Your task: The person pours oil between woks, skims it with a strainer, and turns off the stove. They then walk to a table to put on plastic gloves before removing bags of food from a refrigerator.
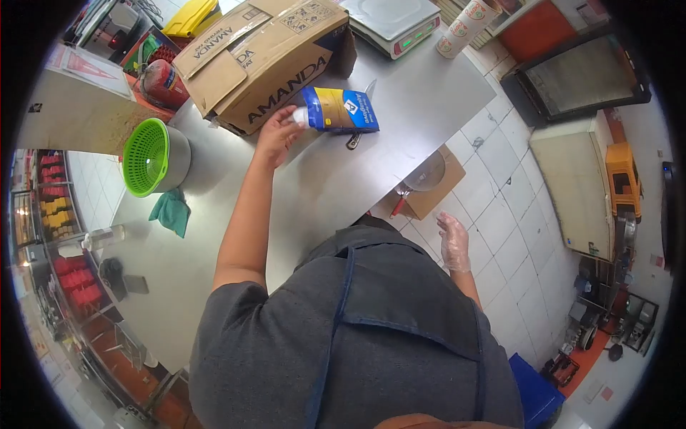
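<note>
My left hand is bare and reaches over the steel table. Its fingertips pinch a small whitish piece at the left end of a blue and yellow pouch. What that piece is cannot be made out. The pouch lies in front of a cardboard box marked AMANDA. A dark handle sticks out from under the pouch, and a blade tip shows above it. My right hand wears a clear plastic glove and hangs off the table's edge over the floor, fingers loosely apart with nothing visible in them.
A green colander sits in a metal pot beside a green cloth. A scale and a printed paper cup stand at the far end. Below the table edge, a round metal strainer rests on cardboard.
</note>
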A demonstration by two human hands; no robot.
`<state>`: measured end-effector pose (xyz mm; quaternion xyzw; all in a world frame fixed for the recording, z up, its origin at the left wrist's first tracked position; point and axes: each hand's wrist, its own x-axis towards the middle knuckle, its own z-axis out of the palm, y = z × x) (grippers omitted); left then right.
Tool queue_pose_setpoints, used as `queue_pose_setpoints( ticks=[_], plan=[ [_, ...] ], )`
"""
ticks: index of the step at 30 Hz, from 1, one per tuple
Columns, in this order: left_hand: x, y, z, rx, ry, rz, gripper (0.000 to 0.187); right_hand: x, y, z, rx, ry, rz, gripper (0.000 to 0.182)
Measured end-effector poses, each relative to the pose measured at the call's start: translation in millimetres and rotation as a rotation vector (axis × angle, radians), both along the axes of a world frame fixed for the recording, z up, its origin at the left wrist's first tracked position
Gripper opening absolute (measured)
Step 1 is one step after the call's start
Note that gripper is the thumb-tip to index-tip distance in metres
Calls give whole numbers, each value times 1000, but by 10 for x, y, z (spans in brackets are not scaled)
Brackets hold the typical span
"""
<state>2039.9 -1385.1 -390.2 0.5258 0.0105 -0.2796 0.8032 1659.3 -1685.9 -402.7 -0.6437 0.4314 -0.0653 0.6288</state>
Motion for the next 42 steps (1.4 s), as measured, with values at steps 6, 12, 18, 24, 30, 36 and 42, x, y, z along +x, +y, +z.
queue_pose_setpoints(
  ticks=[6, 12, 18, 24, 30, 36, 42],
  plan=[
    [3, 224, -747, 856, -190, -528, 49, -117, 84, -38, 58, 4, -64, 45],
    [5, -96, -231, 1455, -704, -233, 70, -205, 112, -72, 65, -68, -82, 43],
    [-83, -426, -193, 1512, -1205, -367, 89, -214, 188, -41, 33, -39, -81, 41],
    [389, -407, 62, 726, -253, -426, 75, -158, 274, 117, -89, -78, -53, 34],
    [-329, -563, 525, -311, 376, -174, 44, 485, 560, 755, -106, -368, 164, 24],
    [-953, -757, 758, -406, 471, -170, 42, 1007, 689, 1326, -871, -365, 604, 20],
    [-1167, -800, 730, -340, 423, -109, 38, 1154, 877, 1555, -1054, -410, 585, 17]
  ],
)
